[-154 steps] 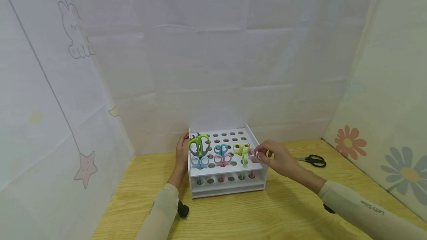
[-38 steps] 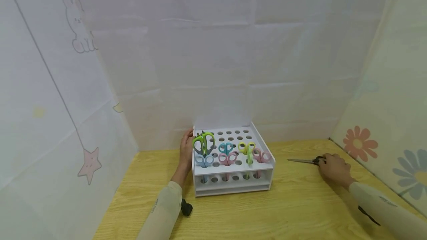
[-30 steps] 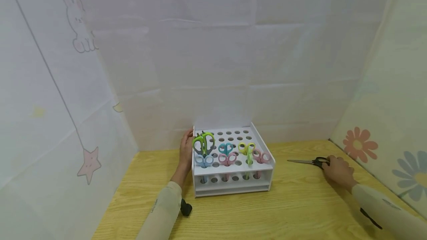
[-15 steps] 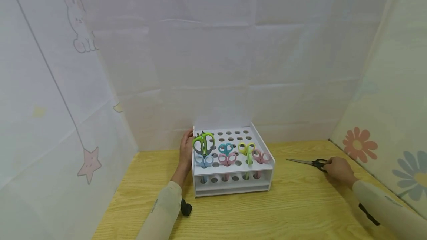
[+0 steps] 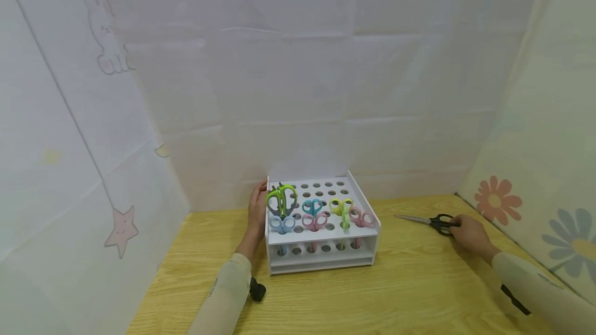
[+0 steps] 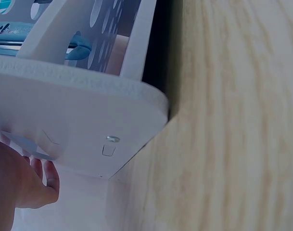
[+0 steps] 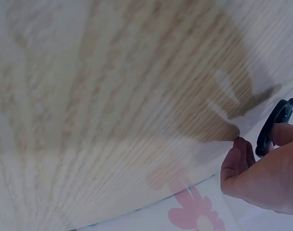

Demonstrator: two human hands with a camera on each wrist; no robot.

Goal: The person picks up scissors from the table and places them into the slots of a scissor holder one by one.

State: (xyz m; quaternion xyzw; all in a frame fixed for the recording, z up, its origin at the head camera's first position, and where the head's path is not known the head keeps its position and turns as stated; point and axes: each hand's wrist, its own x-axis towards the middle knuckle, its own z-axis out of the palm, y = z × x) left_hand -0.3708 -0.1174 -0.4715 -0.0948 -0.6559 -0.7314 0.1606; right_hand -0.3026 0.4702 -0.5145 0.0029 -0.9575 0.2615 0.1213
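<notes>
In the head view my right hand (image 5: 472,234) pinches the handle of black-handled scissors (image 5: 440,223), its metal blades pointing left. The right wrist view has the scissors' black handle loop (image 7: 272,129) between thumb and fingers, with a shadow on the table beneath. Along the left side of a white perforated rack (image 5: 321,239), my left hand (image 5: 256,211) rests, its fingertips against the side panel (image 6: 83,115) in the left wrist view. Small scissors stand handles-up in the rack: blue (image 5: 282,224), teal (image 5: 312,207), yellow (image 5: 341,206), light green (image 5: 345,217) and pink (image 5: 361,217).
Larger green-and-grey scissors (image 5: 281,200) stand at the rack's left, with another pink pair (image 5: 314,221) in the front row. A wooden table (image 5: 396,293) lies underneath. White sheets (image 5: 302,92) with printed figures enclose the back and both sides.
My right hand has gone from the pink scissors at the rack's right to the black-handled scissors, now in its pinch. Their blades have shifted slightly left and up. The left hand stays put.
</notes>
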